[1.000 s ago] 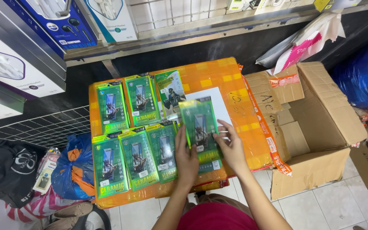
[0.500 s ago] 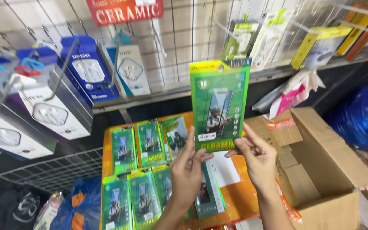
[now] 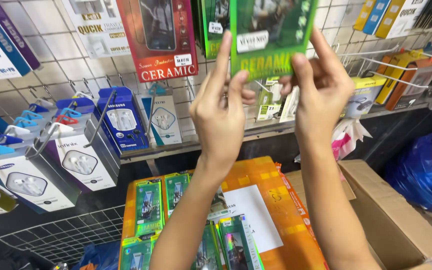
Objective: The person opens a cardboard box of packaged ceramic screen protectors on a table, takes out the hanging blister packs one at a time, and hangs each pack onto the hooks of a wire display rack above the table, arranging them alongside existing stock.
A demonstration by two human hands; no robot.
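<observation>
Both my hands hold one green screen-protector packet (image 3: 271,35) up high in front of the wire display wall. My left hand (image 3: 221,107) pinches its lower left corner. On the lower right edge sits my right hand (image 3: 321,87). The packet's top is cut off by the frame. Below, several more green packets (image 3: 148,207) lie in rows on an orange parcel (image 3: 281,200), partly hidden behind my forearms.
A red packet (image 3: 158,37) hangs on the wire grid (image 3: 61,60) beside the green one. Boxed earphones (image 3: 78,165) hang on hooks at left. An open cardboard box (image 3: 396,220) stands at right, a blue plastic bag (image 3: 426,175) behind it. A wire basket (image 3: 66,235) sits lower left.
My hands picked a green packet off the orange parcel and lifted it up to the hanging display. The view tilted up from the parcel to the wire wall.
</observation>
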